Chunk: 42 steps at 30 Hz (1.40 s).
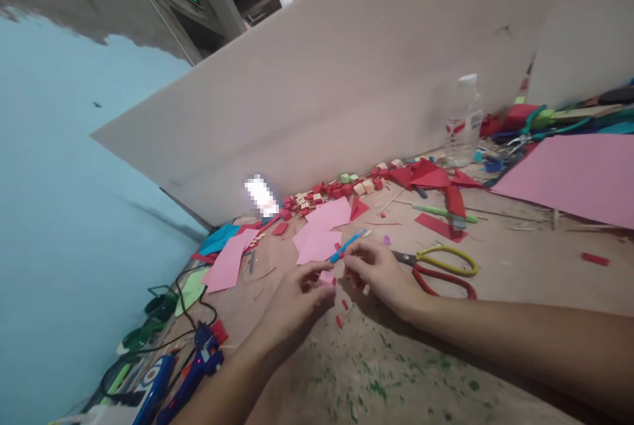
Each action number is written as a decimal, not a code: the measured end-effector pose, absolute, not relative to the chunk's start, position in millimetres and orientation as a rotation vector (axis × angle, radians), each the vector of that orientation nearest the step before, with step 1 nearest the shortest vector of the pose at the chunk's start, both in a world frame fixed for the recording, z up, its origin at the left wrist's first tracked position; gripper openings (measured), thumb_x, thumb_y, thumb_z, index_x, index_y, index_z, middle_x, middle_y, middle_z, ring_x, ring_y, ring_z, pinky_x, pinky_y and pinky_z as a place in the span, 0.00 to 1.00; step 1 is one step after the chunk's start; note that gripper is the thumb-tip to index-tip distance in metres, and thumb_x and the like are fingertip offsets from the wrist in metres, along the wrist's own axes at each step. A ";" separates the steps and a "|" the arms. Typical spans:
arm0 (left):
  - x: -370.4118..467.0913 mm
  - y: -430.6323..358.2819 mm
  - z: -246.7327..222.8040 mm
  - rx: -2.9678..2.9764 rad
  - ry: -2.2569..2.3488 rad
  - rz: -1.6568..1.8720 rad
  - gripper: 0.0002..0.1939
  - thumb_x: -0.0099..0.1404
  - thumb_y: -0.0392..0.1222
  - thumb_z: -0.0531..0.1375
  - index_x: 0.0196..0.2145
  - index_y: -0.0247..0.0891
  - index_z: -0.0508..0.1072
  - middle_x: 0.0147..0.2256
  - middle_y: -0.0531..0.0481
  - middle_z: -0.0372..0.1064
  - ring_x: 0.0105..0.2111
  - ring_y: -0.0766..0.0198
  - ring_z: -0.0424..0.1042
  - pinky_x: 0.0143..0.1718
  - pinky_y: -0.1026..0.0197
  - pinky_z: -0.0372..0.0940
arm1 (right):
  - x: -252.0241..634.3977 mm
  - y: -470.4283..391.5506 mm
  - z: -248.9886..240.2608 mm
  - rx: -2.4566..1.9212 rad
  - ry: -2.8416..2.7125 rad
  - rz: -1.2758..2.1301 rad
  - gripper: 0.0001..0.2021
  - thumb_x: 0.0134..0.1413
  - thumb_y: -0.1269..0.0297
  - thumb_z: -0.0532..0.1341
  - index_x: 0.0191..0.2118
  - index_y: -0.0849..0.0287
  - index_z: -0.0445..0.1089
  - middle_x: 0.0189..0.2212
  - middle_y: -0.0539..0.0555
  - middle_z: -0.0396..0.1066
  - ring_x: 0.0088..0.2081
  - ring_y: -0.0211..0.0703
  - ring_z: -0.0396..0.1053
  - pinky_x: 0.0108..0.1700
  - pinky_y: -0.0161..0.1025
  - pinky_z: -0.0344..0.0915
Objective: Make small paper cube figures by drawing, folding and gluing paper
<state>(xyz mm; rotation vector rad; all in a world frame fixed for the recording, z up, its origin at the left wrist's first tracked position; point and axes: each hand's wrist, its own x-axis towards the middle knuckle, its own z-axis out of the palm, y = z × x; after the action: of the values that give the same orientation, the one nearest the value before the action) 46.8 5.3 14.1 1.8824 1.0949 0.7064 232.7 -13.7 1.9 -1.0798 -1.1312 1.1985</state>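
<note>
1. The fingers of the left hand are narrow, curled round a small pink block, which sits between thumb and fingertips. A light pinch probably suits so small a piece, leaving its edges reachable.
2. The fingers of the right hand are nearly together beside a small red bit; I cannot tell whether they grip it. The 2 hands face each other closely, likely for fine control.
3. A blue stick slants by the fingertips of both hands (whether it is held or simply lies there, I cannot tell).
4. Below, red scraps and green specks litter the tabletop. Just beyond the hands lie pink paper pieces.
5. The scissors lie beside the right hand, blades towards it, the red handle near the wrist. They look placed for easy reach, though that handle could catch the forearm.
6. By the left forearm rests a blue glue gun with a black cable, a possible snag for a leftward sweep.
7. Farther out, small red and cream blocks line the foot of a white panel, which bounds the far side. A clear bottle stands near it, left of a large pink sheet.
</note>
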 end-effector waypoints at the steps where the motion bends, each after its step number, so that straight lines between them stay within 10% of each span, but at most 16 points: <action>1: 42.5 3.2 9.5 1.787 1.117 0.758 0.19 0.66 0.44 0.61 0.52 0.34 0.73 0.34 0.45 0.75 0.27 0.63 0.70 0.30 0.61 0.65 | 232.9 -14.7 2.2 -1.083 -1.160 1.193 0.06 0.53 0.62 0.60 0.30 0.58 0.67 0.20 0.46 0.68 0.22 0.37 0.66 0.25 0.33 0.61; 10: 25.1 -0.1 -13.9 1.135 0.965 0.979 0.24 0.51 0.41 0.75 0.45 0.38 0.75 0.38 0.49 0.75 0.30 0.69 0.72 0.34 0.66 0.66 | 230.8 -18.3 4.6 -1.237 -1.583 0.955 0.07 0.56 0.73 0.58 0.28 0.59 0.69 0.23 0.48 0.70 0.27 0.38 0.67 0.30 0.34 0.60; 42: 24.6 -2.6 -12.1 1.234 0.983 1.011 0.19 0.52 0.29 0.72 0.43 0.39 0.80 0.40 0.49 0.78 0.36 0.64 0.78 0.37 0.65 0.74 | 228.4 -17.4 -0.5 -1.242 -2.048 0.680 0.06 0.52 0.75 0.60 0.29 0.59 0.73 0.21 0.46 0.71 0.21 0.33 0.63 0.25 0.33 0.55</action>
<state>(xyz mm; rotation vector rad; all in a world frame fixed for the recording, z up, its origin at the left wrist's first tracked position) 24.6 -2.6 -12.1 1.2342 0.9827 1.0113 228.4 -17.4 -0.5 -1.2420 -2.0480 0.6805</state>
